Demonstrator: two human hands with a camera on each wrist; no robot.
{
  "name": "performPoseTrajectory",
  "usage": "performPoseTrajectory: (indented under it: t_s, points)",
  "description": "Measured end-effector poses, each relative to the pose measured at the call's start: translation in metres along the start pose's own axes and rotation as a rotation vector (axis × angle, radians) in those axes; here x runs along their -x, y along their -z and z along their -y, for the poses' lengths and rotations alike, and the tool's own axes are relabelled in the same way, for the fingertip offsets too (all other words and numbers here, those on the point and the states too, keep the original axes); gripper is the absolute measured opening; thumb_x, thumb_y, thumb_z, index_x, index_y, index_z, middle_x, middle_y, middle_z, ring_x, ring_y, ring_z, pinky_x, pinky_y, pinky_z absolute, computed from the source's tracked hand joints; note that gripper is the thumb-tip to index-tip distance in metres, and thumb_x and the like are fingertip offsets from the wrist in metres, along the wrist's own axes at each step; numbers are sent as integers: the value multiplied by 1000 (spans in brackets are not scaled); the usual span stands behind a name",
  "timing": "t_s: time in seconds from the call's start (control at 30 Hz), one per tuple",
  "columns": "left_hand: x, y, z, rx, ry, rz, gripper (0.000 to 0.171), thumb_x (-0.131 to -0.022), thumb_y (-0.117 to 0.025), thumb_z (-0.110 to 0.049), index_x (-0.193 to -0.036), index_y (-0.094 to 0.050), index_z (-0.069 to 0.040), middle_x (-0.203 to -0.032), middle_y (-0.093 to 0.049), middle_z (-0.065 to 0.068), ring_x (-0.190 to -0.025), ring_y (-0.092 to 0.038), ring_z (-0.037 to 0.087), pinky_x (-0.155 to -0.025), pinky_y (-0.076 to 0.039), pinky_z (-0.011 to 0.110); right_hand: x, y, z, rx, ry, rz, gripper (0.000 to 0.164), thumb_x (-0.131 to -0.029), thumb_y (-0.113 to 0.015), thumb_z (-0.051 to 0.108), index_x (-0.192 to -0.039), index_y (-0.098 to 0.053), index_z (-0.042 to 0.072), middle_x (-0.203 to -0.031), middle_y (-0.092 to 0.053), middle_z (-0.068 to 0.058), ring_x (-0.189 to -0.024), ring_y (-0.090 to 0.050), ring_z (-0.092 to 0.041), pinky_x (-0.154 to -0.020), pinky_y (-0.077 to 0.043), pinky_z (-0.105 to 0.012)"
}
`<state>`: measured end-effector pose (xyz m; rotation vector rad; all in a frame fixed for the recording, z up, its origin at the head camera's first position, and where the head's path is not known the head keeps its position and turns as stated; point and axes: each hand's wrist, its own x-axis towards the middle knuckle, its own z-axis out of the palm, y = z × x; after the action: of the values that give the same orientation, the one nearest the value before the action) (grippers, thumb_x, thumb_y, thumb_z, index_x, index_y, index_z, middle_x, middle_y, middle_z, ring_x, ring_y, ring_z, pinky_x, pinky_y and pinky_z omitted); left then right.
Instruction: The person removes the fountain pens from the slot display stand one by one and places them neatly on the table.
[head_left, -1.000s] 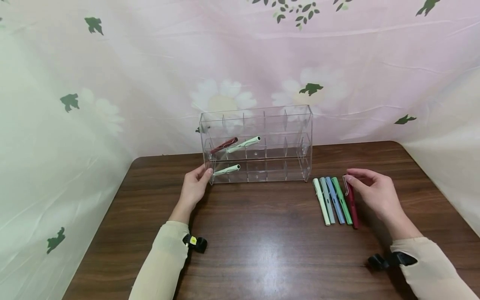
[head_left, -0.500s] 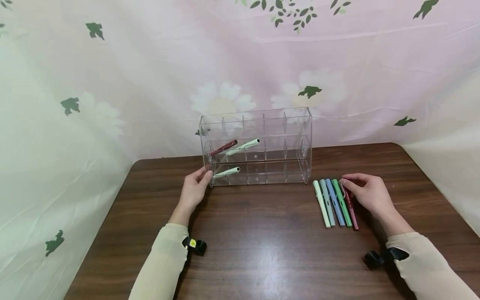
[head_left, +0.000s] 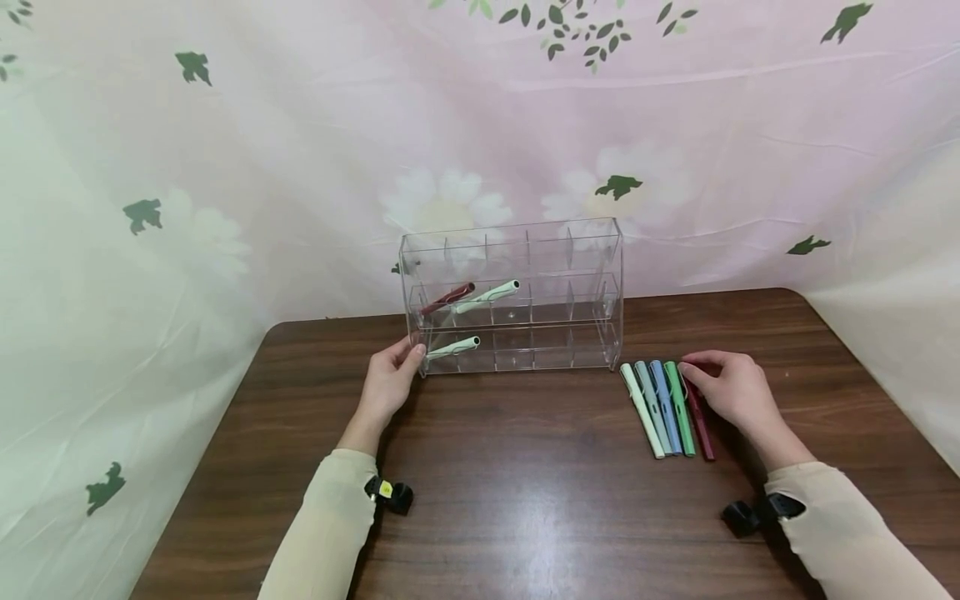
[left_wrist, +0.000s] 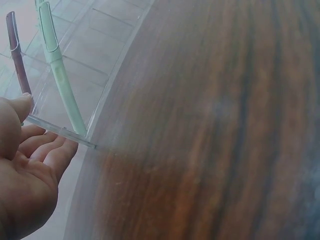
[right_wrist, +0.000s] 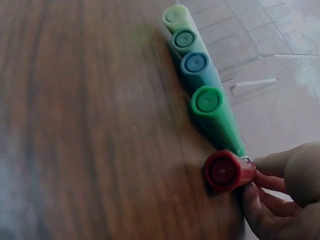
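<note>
A clear pen organizer [head_left: 513,358] with tiered compartments stands at the back of the table. My left hand [head_left: 387,379] holds its lower left edge, thumb in front and fingers behind. In it lean a dark red pen [head_left: 448,298] and a pale green pen [head_left: 487,297] on the middle tier, and another pale green pen [head_left: 453,347] on the bottom tier. My right hand [head_left: 731,390] pinches the cap end of a red pen [right_wrist: 223,171] that lies on the table. Beside that pen, apart at the cap or barely touching, lies a green pen [head_left: 681,410].
Left of the green pen lie a blue pen [head_left: 666,408], a grey-green pen [head_left: 652,407] and a pale green pen [head_left: 642,411], side by side. A patterned cloth [head_left: 337,167] hangs behind the wooden table [head_left: 517,500]. Each wrist wears a black camera.
My right hand has moved left with the red pen, closing it up to the green one. The row of pens has shifted slightly left. My left hand stays on the organizer.
</note>
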<state>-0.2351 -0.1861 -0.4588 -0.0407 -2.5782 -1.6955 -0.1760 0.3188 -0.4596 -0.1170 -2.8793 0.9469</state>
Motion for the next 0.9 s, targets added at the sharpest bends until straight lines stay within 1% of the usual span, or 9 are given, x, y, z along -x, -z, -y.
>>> performPoseTrajectory:
  t_s: [0.1,0.23,0.33,0.47,0.57,0.67,0.73,0.9]
  points:
    - [0,0,1,-4,6,0,49,-112,-61,-28,-154,-58,-3,-142,-70,22,-138,-64,33,-116,-52,53,-2,0,2,19,-17,-1,37,-109,-65,28,-123,-75,-4,-121,-73,-34,-105,-66,-47,-80,-53,-50]
    - [1,0,2,2,11,0,49,-113,-61,-28,-154,-58,-3,-143,-70,21,-138,-63,33,-116,-52,53,-2,1,4,27,-37,2,37,-108,-65,27,-123,-75,-6,-118,-74,-34,-99,-66,-42,-73,-49,-37]
    - [1,0,1,15,10,5,48,-112,-61,-28,-153,-59,-3,-143,-70,22,-137,-64,34,-116,-52,53,1,2,4,-3,-50,1,38,-109,-63,27,-124,-74,-6,-109,-76,-30,-86,-69,-31,-65,-49,-31]
    - [1,-1,0,18,8,16,48,-112,-62,-28,-153,-59,-3,-142,-71,22,-135,-65,34,-115,-53,52,7,5,5,-74,-50,-33,41,-111,-60,29,-127,-72,-7,-102,-77,-27,-72,-67,-12,-56,-52,-27]
    - [1,-1,0,13,9,10,48,-112,-62,-28,-153,-59,-3,-142,-71,22,-135,-65,33,-115,-53,52,10,9,9,-126,-28,-73,43,-111,-59,30,-130,-72,-6,-107,-77,-29,-72,-63,-2,-56,-53,-24]
    - [1,0,-1,9,7,3,48,-112,-62,-27,-153,-60,-3,-143,-70,21,-137,-64,34,-116,-52,53,10,12,15,-161,-5,-113,42,-111,-60,32,-132,-72,-3,-115,-76,-30,-75,-58,4,-58,-52,-20]
    - [1,1,-2,5,7,4,47,-112,-62,-26,-153,-60,-3,-144,-70,21,-139,-63,33,-117,-51,53,10,14,18,-166,13,-139,41,-111,-61,33,-132,-73,-1,-119,-76,-29,-77,-55,8,-59,-50,-18]
    - [2,2,-6,13,11,19,46,-112,-61,-24,-153,-60,-3,-143,-70,22,-137,-63,32,-116,-51,52,7,18,31,-200,73,-158,37,-110,-64,30,-132,-75,2,-123,-77,-27,-83,-58,19,-67,-49,-8]
